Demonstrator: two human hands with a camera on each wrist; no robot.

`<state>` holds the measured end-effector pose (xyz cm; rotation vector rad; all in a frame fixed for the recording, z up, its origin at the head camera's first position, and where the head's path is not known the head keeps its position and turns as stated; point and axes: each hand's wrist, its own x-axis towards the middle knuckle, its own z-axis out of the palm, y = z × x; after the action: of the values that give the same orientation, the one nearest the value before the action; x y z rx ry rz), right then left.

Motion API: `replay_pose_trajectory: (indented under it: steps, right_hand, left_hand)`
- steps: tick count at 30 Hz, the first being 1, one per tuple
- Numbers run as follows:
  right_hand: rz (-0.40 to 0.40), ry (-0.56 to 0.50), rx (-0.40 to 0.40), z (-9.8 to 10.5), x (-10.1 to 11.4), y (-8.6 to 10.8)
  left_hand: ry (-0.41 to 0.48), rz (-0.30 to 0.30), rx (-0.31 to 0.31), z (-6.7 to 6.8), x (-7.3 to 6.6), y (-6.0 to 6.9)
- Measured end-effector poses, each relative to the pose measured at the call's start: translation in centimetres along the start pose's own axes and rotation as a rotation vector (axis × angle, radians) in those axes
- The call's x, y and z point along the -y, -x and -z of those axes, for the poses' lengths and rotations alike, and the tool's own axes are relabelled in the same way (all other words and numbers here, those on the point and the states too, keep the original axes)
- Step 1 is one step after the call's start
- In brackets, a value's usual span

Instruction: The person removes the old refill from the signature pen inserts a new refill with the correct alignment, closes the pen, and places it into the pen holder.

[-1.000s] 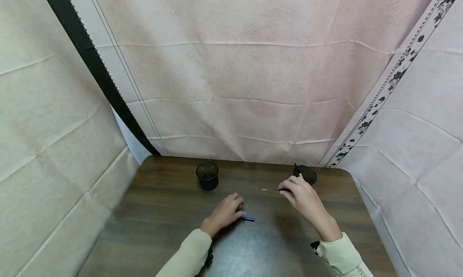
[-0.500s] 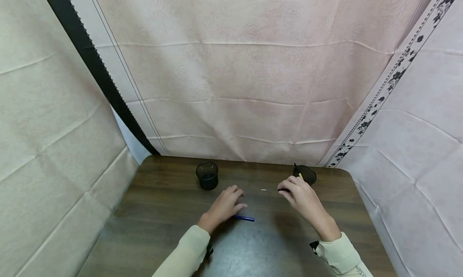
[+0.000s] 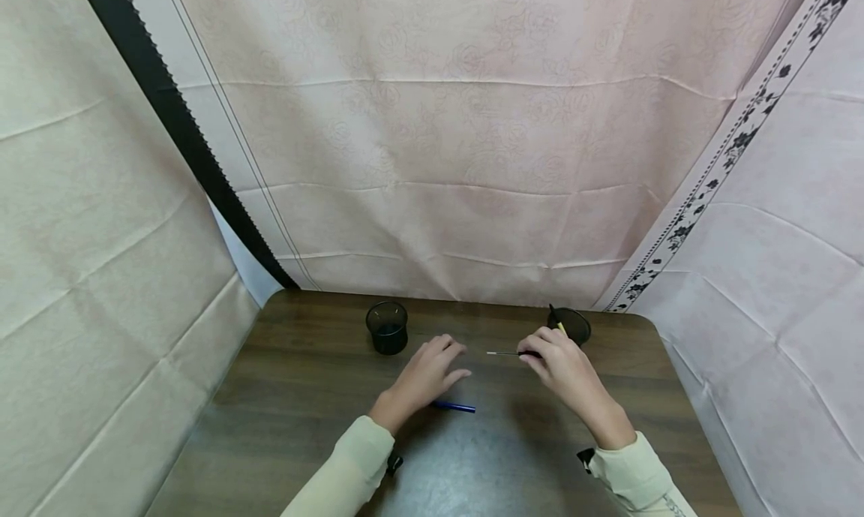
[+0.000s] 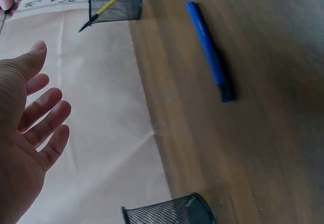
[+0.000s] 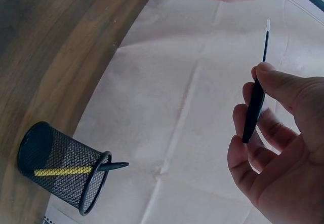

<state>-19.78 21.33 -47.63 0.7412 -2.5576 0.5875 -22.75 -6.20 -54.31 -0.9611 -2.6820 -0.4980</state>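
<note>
My right hand (image 3: 560, 363) pinches a slim black-handled tool (image 5: 255, 107) between thumb and fingertips. Its thin shaft ends in a pale tip; I cannot tell its exact kind. In the head view the shaft points left, across the table. My left hand (image 3: 421, 374) is raised with spread fingers and holds nothing. Below it a blue marker (image 4: 208, 49) lies on the table, apart from the fingers. A black mesh pen cup (image 5: 66, 168) just beyond my right hand contains a yellow-and-black pen (image 5: 66, 171) that leans over the rim.
A second black mesh cup (image 3: 387, 329) stands near the table's back edge, beyond my left hand. The brown wooden table (image 3: 304, 397) is bordered by hanging pale cloth (image 3: 432, 149) at the back and on both sides.
My left hand has let go of the blue marker, leaving it on the table, and has moved up and forward while its fingers spread. My right hand has hardly moved.
</note>
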Motion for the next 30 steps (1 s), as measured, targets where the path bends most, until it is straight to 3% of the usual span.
replay_pose_trajectory:
  steps: [18,30]
  right_hand:
    - [0.021,0.019,-0.003,-0.1,0.3,0.0]
    - [0.075,0.026,-0.022,-0.3,0.6,-0.1]
  left_hand:
    - [-0.025,-0.144,-0.14,3.0,-2.7,-1.7]
    - [-0.134,-0.208,-0.177,4.1,-4.3,-2.6]
